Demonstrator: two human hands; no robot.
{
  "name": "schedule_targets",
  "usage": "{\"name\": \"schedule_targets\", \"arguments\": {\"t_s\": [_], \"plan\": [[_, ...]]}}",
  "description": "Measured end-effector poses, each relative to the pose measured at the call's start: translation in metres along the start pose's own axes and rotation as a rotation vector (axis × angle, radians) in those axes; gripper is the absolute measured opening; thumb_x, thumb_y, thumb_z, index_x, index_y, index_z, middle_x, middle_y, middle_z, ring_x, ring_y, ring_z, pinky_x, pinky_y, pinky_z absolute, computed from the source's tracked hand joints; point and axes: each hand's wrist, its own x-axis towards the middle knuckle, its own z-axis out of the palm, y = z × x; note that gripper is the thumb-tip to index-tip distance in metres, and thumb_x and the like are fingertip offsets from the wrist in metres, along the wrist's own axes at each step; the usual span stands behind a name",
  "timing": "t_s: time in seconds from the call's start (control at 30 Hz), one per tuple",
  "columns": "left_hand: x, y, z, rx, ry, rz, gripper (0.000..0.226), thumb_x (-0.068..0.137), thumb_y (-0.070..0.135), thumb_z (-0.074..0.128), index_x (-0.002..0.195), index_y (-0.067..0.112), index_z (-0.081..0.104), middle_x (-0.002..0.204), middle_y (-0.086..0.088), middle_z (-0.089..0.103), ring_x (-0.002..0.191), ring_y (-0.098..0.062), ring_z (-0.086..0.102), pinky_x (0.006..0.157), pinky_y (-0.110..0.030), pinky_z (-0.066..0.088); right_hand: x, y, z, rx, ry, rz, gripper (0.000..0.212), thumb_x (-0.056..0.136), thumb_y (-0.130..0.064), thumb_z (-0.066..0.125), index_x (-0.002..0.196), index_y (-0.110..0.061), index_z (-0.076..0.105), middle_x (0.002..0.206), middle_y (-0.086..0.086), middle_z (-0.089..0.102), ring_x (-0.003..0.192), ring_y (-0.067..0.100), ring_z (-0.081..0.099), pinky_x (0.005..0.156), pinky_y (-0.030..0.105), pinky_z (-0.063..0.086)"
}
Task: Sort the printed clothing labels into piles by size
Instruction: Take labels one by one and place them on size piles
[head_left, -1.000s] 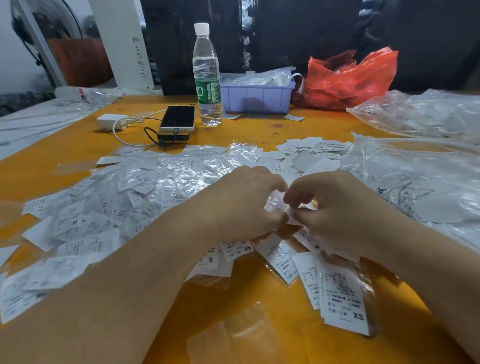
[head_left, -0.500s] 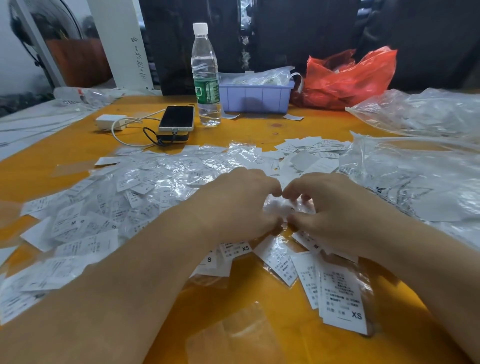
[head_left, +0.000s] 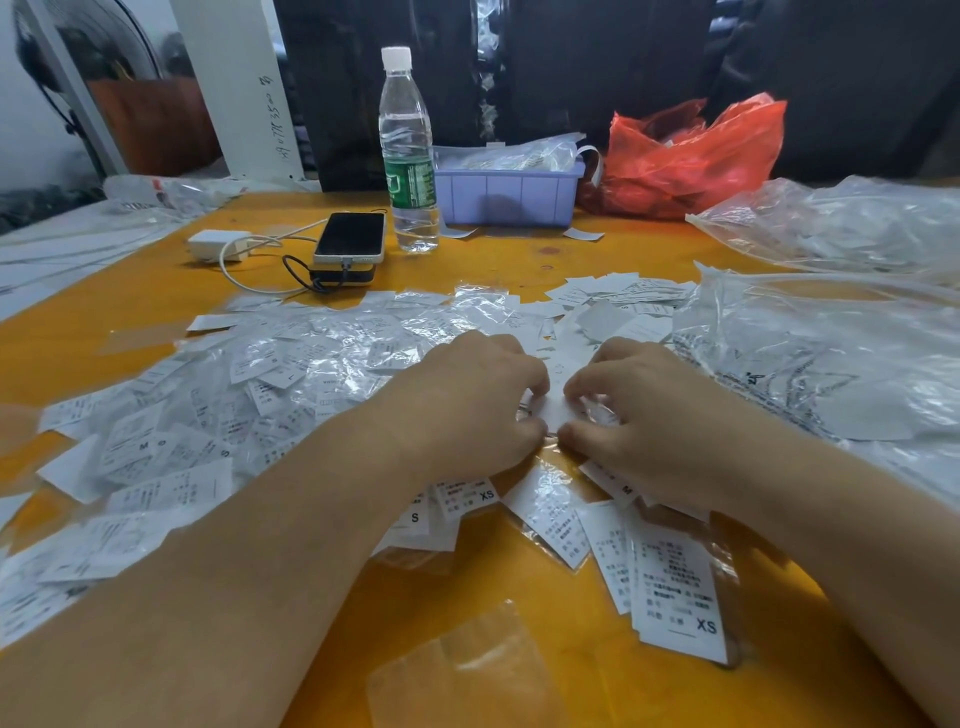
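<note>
A: Progress, as seen from beside the bench (head_left: 519, 260). Most labels (head_left: 249, 395) lie unsorted in a broad heap at left and centre, many in clear sleeves, with M, S and L mixed together. A small stack (head_left: 675, 587) at near right shows XS on top; it reads as the one pile begun, though the sizes beneath it are hidden. A second XS tag (head_left: 467, 498) and an S tag (head_left: 415, 517) lie loose below the left hand (head_left: 462, 410). By my judgement the sort is at an early stage, with nearly all of it left.

B: And the hands?

A: Both forearms reach in from the near edge, wrists low over the heap. The left hand and right hand (head_left: 649, 415) meet at centre, backs up, fingers curled inward. Between the fingertips sits one white label (head_left: 555, 402), pinched by thumb and forefinger from each side. Its size mark cannot be read here.

B: Anything else on the bench?

A: Bottle (head_left: 408, 150), phone (head_left: 350, 236), lilac tray (head_left: 506, 195), red bag (head_left: 691, 150) at the far side; clear bags (head_left: 831, 364) at right.
</note>
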Motion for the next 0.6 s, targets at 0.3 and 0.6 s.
{"name": "schedule_targets", "arguments": {"t_s": [0.3, 0.6], "plan": [[-0.0004, 0.0012, 0.0003, -0.024, 0.001, 0.002, 0.039, 0.089, 0.054, 0.055, 0.120, 0.031, 0.060, 0.123, 0.009, 0.053, 0.116, -0.014, 0.045, 0.097, -0.039, 0.044, 0.0019, 0.0004, 0.0031, 0.073, 0.068, -0.083, 0.021, 0.087, -0.038, 0.055, 0.090, -0.022, 0.068, 0.089, -0.013, 0.051, 0.092, 0.011, 0.046, 0.075, 0.032, 0.042], [-0.0021, 0.0025, -0.0010, -0.111, 0.055, 0.005, 0.028, 0.088, 0.045, 0.061, 0.112, 0.032, 0.061, 0.114, 0.010, 0.054, 0.108, -0.013, 0.047, 0.092, -0.038, 0.045, -0.0012, -0.0036, -0.0027, 0.259, 0.212, -0.131, 0.009, 0.082, -0.015, 0.067, 0.076, -0.022, 0.064, 0.083, -0.008, 0.057, 0.080, 0.004, 0.051, 0.062, 0.013, 0.034]]}}
